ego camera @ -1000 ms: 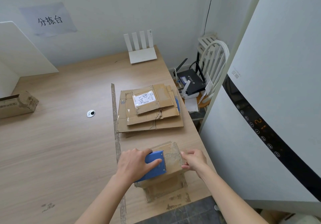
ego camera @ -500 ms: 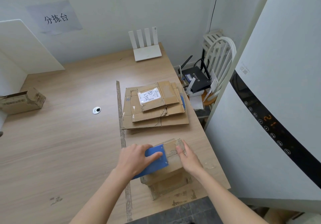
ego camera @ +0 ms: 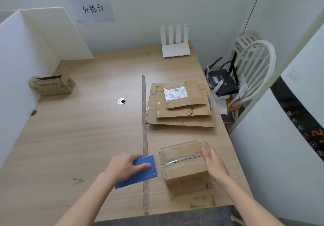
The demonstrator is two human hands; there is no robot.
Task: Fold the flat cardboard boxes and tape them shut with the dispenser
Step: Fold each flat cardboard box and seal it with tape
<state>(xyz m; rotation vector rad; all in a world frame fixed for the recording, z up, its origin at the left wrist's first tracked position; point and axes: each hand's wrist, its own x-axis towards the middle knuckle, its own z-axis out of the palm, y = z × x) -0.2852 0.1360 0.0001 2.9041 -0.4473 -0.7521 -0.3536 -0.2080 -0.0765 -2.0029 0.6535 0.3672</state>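
Left hand (ego camera: 124, 166): fingers curled round the blue tape dispenser (ego camera: 140, 171), just left of the box.
Right hand (ego camera: 214, 164): fingers straight, seemingly pressing the folded box (ego camera: 184, 166) on the table (ego camera: 78, 138).

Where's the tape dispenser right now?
In the head view, the blue tape dispenser is in the left hand, near the table's front edge, just left of the folded box the right hand steadies.
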